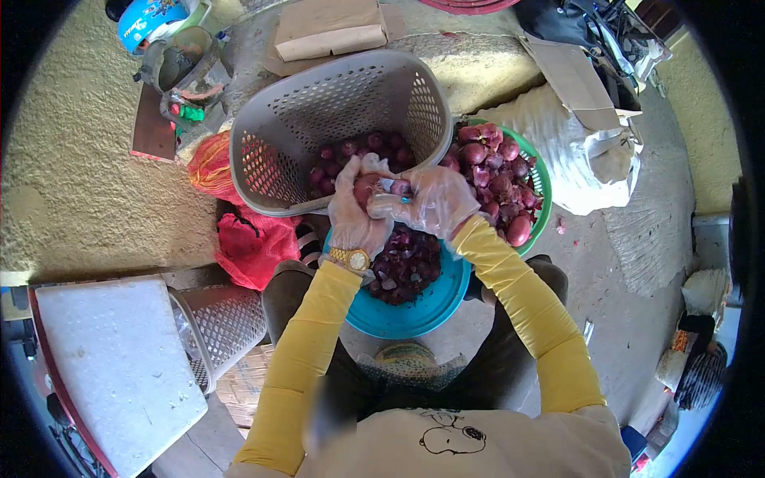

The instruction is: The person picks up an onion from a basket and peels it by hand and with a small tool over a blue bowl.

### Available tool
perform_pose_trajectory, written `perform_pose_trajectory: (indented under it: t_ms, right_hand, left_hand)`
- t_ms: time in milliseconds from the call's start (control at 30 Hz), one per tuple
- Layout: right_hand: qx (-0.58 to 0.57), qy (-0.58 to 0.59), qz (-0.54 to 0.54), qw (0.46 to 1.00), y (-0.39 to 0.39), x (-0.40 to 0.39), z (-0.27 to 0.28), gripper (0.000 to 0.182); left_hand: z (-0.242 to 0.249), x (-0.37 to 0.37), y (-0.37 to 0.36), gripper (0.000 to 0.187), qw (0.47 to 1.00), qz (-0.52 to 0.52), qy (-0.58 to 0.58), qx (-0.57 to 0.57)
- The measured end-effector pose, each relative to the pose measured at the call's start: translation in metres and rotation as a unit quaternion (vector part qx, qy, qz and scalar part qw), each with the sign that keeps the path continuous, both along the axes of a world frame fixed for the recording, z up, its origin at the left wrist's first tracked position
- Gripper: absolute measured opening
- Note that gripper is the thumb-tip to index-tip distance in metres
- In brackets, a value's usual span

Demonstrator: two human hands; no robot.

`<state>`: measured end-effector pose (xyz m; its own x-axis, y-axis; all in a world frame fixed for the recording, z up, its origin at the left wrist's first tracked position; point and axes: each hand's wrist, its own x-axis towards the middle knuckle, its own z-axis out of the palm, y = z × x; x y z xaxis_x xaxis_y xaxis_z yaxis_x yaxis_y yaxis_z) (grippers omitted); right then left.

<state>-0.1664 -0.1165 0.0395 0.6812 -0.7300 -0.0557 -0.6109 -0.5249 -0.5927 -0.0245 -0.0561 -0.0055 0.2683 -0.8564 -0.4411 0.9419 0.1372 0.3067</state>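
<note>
- While both gloved hands meet above the blue bowl of peelings, the left hand grips a shallot.
- Right hand pinches a small knife against it.
- Grey basket holds peeled shallots; green bowl sits right.

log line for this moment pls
left hand: holds shallot | right hand: peeling it | peels: blue bowl | peeled: grey basket

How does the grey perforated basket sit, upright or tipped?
Tipped. The grey basket leans with its open mouth toward the person, shallots pooled at its lower side.
</note>
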Motion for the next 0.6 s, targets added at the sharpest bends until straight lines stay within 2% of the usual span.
perform_pose_trajectory:
  t_ms: [33, 100, 133, 233, 267, 300, 333, 367, 433, 567, 600]
  right_hand:
    - [0.000, 0.000, 0.000, 1.000, 0.003, 0.003, -0.006, 0.070]
    - [0.049, -0.054, -0.017, 0.997, 0.009, 0.008, -0.015, 0.069]
    - [0.082, -0.092, -0.014, 0.992, 0.010, 0.007, -0.015, 0.067]
    - [0.104, -0.088, -0.016, 0.991, 0.001, -0.001, -0.008, 0.065]
    - [0.103, -0.087, -0.018, 0.991, -0.006, -0.006, -0.004, 0.065]
    - [0.048, -0.044, 0.006, 0.998, -0.013, -0.011, 0.002, 0.067]
    - [-0.006, -0.001, 0.030, 1.000, -0.018, -0.015, 0.004, 0.069]
    - [-0.007, -0.001, 0.028, 1.000, -0.020, -0.017, 0.001, 0.069]
    - [-0.104, 0.026, 0.056, 0.993, -0.022, -0.016, -0.006, 0.072]
    - [-0.106, 0.023, 0.058, 0.992, -0.011, -0.012, -0.001, 0.075]
    - [-0.087, -0.004, 0.031, 0.996, -0.008, -0.011, -0.002, 0.074]
  left_hand:
    - [-0.003, 0.002, 0.002, 0.025, 1.000, 0.000, 0.000, 0.000]
    - [-0.005, 0.009, 0.005, 0.025, 0.991, -0.023, -0.016, -0.127]
    - [-0.003, 0.009, 0.004, 0.025, 0.991, -0.023, -0.017, -0.127]
    - [0.010, 0.008, 0.003, 0.029, 0.996, -0.022, -0.025, -0.084]
    - [0.016, 0.009, 0.001, 0.031, 0.994, -0.068, -0.054, -0.074]
    - [0.024, 0.009, -0.001, 0.033, 0.988, -0.113, -0.082, -0.065]
    - [0.045, 0.005, 0.000, 0.036, 0.989, -0.119, -0.091, 0.002]
    - [0.042, 0.006, 0.000, 0.036, 0.988, -0.121, -0.092, 0.001]
    - [0.030, 0.010, 0.000, 0.035, 0.981, -0.178, -0.076, 0.018]
    - [0.001, 0.013, 0.000, 0.035, 0.979, -0.194, -0.032, -0.058]
    - [0.011, 0.006, 0.004, 0.034, 0.988, -0.143, -0.049, -0.039]
